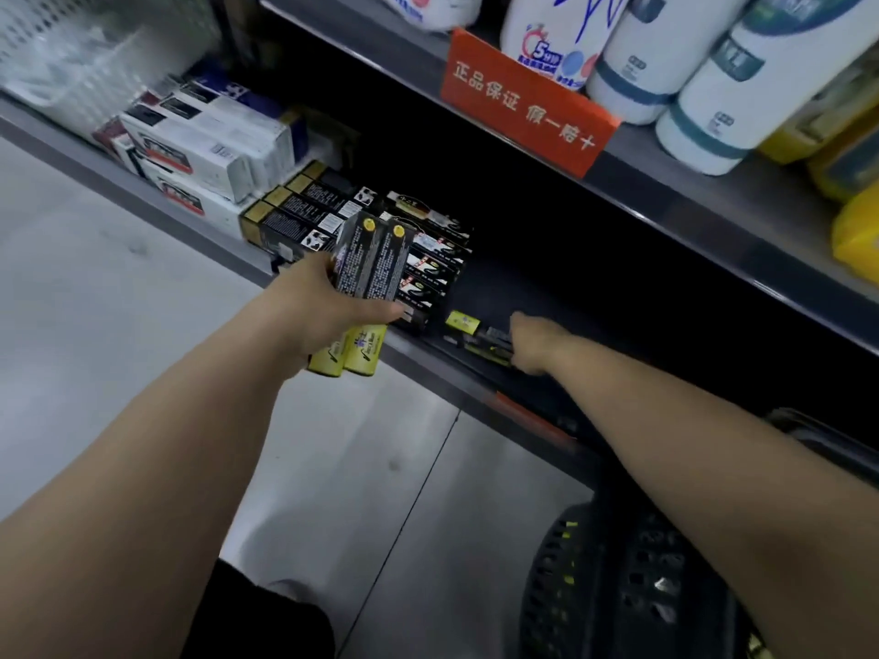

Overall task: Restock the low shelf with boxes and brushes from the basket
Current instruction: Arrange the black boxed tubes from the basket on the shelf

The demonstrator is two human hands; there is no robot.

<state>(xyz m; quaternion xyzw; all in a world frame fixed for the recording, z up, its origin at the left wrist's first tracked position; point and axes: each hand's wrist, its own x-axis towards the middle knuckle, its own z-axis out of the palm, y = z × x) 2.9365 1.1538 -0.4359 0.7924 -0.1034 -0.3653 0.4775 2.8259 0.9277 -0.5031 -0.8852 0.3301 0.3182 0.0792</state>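
Gripping two long black cardboard boxes with yellow ends (371, 268) side by side in one hand looks the likeliest source of trouble. The left hand (328, 311) has its fingers wrapped round the pair from below, at the front lip of the low dark metal shelf (547, 287), and smooth printed card could let one box slide past the other and drop to the pale grey tiled floor (95, 325). Just right of them, the standing row of black boxes with white swirls (435, 259) could be knocked over if the pair goes in at an angle. Further right, the right hand (535, 344) is on a flat yellow-and-black pack (468, 328) lying near the shelf's front edge. I cannot tell whether its fingers pinch the pack or only press it, and a careless nudge might push it off the lip. The black perforated plastic basket (594, 587) sits at the near right, beneath that forearm. The boxes look rigid, sharp-cornered and glossy, the pack thin and flat, possibly a carded brush. The shelf looks like hard painted metal, and the basket like stiff moulded mesh.
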